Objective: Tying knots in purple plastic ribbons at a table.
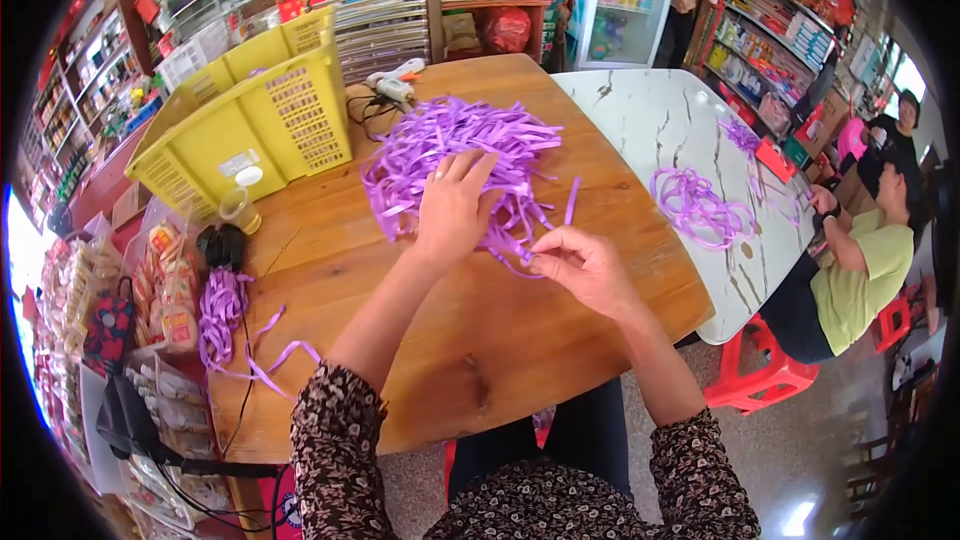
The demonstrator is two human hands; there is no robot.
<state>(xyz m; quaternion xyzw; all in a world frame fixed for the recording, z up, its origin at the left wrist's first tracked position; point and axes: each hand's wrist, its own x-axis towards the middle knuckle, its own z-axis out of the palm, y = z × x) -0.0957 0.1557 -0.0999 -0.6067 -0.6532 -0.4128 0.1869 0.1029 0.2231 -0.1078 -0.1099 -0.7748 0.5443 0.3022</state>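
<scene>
A large heap of purple ribbons (465, 130) lies tangled on the wooden table (420, 360). My left hand (455, 202) rests on the near side of this heap, fingers stretched out and apart. To the right of it, my right hand (583, 265) pinches the end of one purple ribbon (524, 254) between thumb and fingers, at the heap's near right edge. A smaller bunch of purple ribbons (222, 315) lies at the table's left side, with loose strands trailing toward me.
Behind the heap's left stands a yellow plastic crate (250, 120), with a plastic cup (240, 210) before it. A white corded tool (393, 89) lies beyond the heap. At right, a person in a yellow-green shirt (860, 280) sits by a white marbled table (640, 120) bearing more purple ribbons (700, 208).
</scene>
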